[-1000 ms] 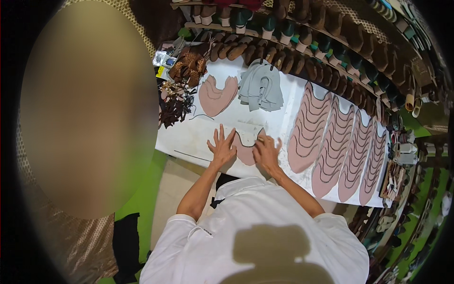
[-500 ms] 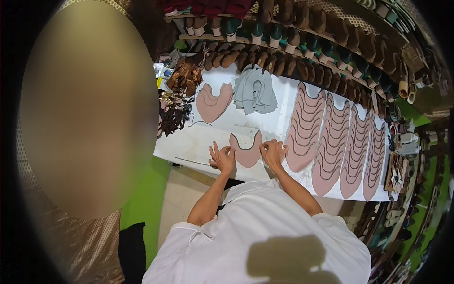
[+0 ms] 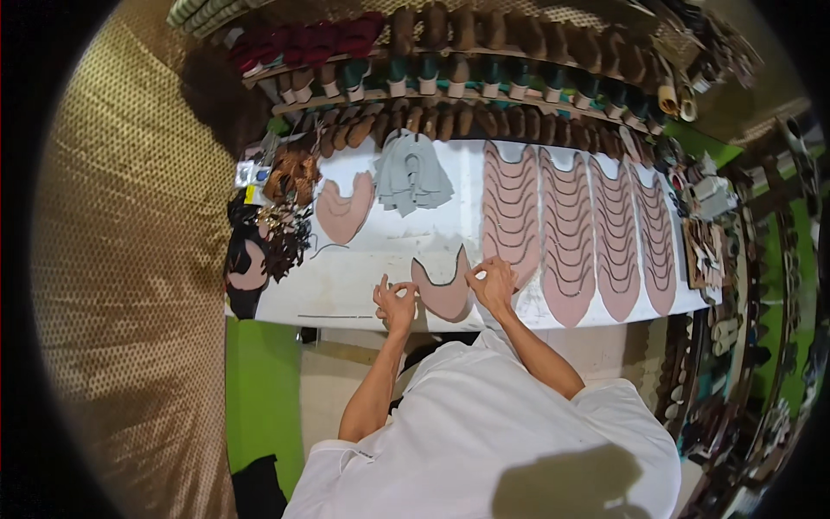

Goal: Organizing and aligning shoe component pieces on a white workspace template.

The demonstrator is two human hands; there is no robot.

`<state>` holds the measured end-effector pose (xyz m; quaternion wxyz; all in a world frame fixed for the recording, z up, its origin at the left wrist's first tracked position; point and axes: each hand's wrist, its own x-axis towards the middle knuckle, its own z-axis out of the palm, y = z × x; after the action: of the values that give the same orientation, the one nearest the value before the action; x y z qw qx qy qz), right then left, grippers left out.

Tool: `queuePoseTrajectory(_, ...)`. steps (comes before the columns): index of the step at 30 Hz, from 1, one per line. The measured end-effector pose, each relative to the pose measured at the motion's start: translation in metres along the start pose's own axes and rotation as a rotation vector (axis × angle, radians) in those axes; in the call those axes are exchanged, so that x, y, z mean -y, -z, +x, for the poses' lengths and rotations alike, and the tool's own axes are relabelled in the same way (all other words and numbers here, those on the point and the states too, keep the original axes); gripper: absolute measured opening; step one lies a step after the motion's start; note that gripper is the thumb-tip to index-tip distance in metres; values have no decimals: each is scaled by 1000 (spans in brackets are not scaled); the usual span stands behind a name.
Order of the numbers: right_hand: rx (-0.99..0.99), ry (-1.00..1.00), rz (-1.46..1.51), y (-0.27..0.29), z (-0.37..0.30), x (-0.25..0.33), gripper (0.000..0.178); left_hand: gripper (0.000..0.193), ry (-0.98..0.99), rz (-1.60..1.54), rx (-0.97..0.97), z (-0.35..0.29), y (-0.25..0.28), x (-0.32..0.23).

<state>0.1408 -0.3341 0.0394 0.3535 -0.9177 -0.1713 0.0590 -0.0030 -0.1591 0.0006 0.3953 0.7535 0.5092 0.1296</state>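
A pink U-shaped shoe upper piece (image 3: 443, 298) with a dark line along its inner curve is held at the table's near edge. My left hand (image 3: 395, 304) pinches its left side between thumb and forefinger, the other fingers spread. My right hand (image 3: 494, 285) grips the right side in the same way, close to the nearest row of pieces. Four-sided overlaps of similar pink pieces (image 3: 568, 298) lie in several long rows to the right. Further left rests a small stack of pink pieces (image 3: 341, 221).
Grey cut pieces (image 3: 413, 173) are piled at the back of the white table (image 3: 346, 290). Brown and dark scraps (image 3: 290, 233) crowd its left end, and a thin dark strip (image 3: 337, 316) lies along the front edge. Shelves of shoes (image 3: 467, 78) stand behind.
My view has swung, so the table sits further left and the blurred shape at the left is gone. Both hands still pinch the shoe upper piece, which now looks slightly tilted.
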Motion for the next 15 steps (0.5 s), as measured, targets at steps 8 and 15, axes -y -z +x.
queuePoseTrajectory(8,-111,-148,-19,53,-71,-65,19,29,-100,-10,189,-54,-35,13)
queuePoseTrajectory(15,-172,-218,-27,88,-82,-104,22,26,-147,42,308,-82,-56,-45)
